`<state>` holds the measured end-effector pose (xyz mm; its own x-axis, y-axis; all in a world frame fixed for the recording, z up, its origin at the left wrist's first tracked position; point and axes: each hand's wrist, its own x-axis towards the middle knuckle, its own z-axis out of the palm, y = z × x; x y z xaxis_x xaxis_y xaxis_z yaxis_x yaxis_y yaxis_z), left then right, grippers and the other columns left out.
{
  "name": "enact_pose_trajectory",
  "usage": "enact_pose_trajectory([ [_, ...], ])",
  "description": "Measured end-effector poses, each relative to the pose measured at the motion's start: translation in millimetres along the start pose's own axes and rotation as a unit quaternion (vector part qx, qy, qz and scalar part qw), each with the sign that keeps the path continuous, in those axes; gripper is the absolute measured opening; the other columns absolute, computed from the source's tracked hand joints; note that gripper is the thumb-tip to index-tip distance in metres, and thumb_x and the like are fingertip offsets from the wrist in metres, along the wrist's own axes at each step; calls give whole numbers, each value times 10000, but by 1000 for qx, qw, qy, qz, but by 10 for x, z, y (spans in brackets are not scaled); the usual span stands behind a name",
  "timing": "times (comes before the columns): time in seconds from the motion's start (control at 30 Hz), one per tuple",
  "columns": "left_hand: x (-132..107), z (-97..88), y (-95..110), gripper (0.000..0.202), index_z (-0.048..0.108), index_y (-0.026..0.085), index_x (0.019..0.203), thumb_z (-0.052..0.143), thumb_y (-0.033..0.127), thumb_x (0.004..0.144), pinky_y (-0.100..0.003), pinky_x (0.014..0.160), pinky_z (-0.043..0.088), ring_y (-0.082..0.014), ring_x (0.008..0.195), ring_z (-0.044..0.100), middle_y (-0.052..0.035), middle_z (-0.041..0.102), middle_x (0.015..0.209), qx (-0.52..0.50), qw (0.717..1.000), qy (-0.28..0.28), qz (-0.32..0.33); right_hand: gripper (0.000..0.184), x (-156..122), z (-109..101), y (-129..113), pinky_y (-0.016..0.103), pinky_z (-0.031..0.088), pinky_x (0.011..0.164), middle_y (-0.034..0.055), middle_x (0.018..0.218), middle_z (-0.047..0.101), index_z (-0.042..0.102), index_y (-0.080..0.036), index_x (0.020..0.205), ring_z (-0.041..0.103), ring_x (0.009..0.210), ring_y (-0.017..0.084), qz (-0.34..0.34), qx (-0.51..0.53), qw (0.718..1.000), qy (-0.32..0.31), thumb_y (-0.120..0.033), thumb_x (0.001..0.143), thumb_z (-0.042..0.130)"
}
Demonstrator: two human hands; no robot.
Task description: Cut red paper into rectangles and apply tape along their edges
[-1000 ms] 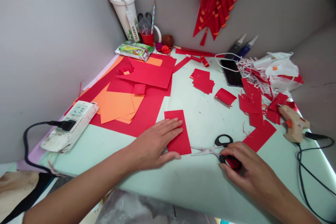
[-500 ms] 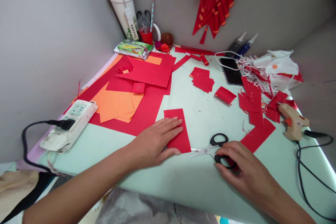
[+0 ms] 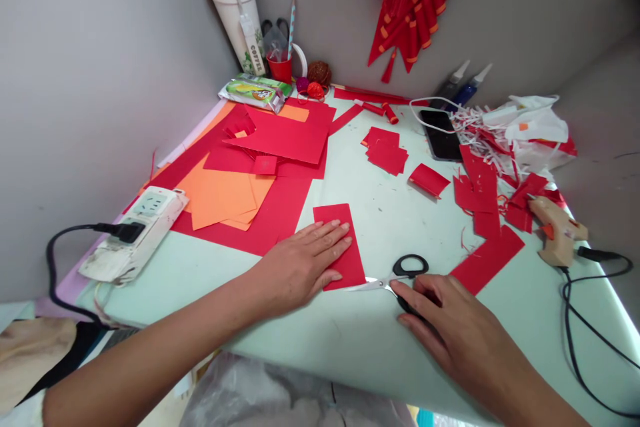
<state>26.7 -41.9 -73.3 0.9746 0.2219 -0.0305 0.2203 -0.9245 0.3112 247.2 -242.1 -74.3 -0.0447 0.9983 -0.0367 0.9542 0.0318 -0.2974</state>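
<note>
My left hand (image 3: 300,263) lies flat with its fingers stretched out over a red paper rectangle (image 3: 350,260), pressing it to the table near the front edge. The paper's top and right side show past my fingers. A pair of scissors (image 3: 411,265) with black handles is in my right hand (image 3: 445,313), whose fingers close on the lower handle loop. The scissors' blades are parted and point left at the paper's lower right corner; one blade passes along its bottom edge. Whether the paper lies between the blades I cannot tell.
Red sheets (image 3: 290,137) and orange sheets (image 3: 220,197) lie left, by a power strip (image 3: 135,233). Small red pieces (image 3: 385,153) and a phone (image 3: 443,137) lie beyond. A hot glue gun (image 3: 557,230) with a cord sits right. A tall white cup (image 3: 233,13) stands at the back.
My right hand has moved the scissors left, bringing the blades to the red paper's lower corner. My left hand stays on the paper almost unmoved.
</note>
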Motion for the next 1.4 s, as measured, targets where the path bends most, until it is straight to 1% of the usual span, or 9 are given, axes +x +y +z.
enact_pose_trajectory([
  [0.1, 10, -3, 8, 509, 336, 194, 1471, 349, 396, 1004, -392, 1199, 183, -196, 1454, 193, -48, 282, 1551, 9, 1000, -5, -3, 374, -4, 22, -9, 347, 526, 610, 105, 969, 587, 561, -262, 1308, 576, 805, 234, 0, -31, 1000, -3, -350, 965, 442],
  [0.23, 12, -5, 15, 514, 336, 178, 1470, 343, 397, 1006, -392, 1198, 175, -195, 1456, 185, -51, 267, 1555, 15, 1000, -12, -8, 385, -3, 26, -19, 333, 516, 606, 114, 967, 567, 552, -252, 1328, 569, 821, 234, -6, -24, 1000, -5, -310, 972, 419],
  [0.47, 0, 17, 5, 505, 346, 200, 1468, 362, 391, 1001, -401, 1193, 192, -203, 1452, 205, -50, 293, 1548, 1, 1000, 10, -4, 413, 11, 10, -33, 316, 491, 580, 118, 962, 546, 524, -256, 1359, 552, 809, 232, -9, -24, 1000, 4, -266, 971, 382],
  [0.57, 0, 19, 5, 509, 339, 203, 1470, 352, 402, 1003, -392, 1194, 187, -195, 1454, 198, -39, 281, 1552, 12, 1000, 3, -6, 420, 26, -3, -30, 321, 494, 595, 119, 969, 544, 507, -253, 1373, 546, 814, 230, -8, -18, 1000, -5, -258, 970, 386],
  [0.73, -6, 29, 5, 514, 334, 186, 1472, 338, 406, 1007, -381, 1198, 171, -190, 1456, 190, -39, 263, 1557, 17, 1000, -2, -4, 380, 46, -28, 2, 340, 506, 639, 123, 976, 557, 565, -211, 1313, 554, 824, 227, -15, 6, 1000, -5, -299, 977, 413],
  [0.83, -8, 38, 2, 519, 342, 177, 1469, 346, 409, 1005, -380, 1199, 170, -196, 1453, 201, -47, 266, 1556, 15, 1000, 1, -5, 375, 52, -25, 11, 357, 510, 670, 123, 990, 570, 580, -223, 1303, 561, 831, 228, -17, 1, 1000, -3, -305, 974, 422],
  [0.97, -3, 32, 6, 516, 342, 174, 1468, 350, 402, 1005, -380, 1198, 171, -196, 1452, 206, -47, 268, 1556, 16, 1000, 1, -3, 391, 51, 0, -12, 357, 505, 653, 134, 993, 572, 569, -239, 1327, 561, 841, 244, -20, -21, 1000, 3, -257, 969, 411],
  [1.17, 2, 17, 13, 518, 345, 176, 1468, 345, 411, 1006, -374, 1195, 173, -195, 1450, 217, -43, 278, 1552, 25, 1000, -6, -9, 411, 51, 25, -47, 318, 489, 620, 144, 970, 553, 571, -193, 1329, 539, 835, 241, -37, -28, 999, 12, -174, 960, 390],
  [1.4, -12, 56, -9, 518, 360, 172, 1461, 354, 413, 1003, -381, 1186, 201, -206, 1442, 243, -53, 300, 1543, 27, 1000, 16, 0, 423, 38, 60, -28, 305, 467, 582, 141, 946, 541, 575, -185, 1321, 527, 805, 243, -51, -35, 997, 38, -143, 941, 395],
])
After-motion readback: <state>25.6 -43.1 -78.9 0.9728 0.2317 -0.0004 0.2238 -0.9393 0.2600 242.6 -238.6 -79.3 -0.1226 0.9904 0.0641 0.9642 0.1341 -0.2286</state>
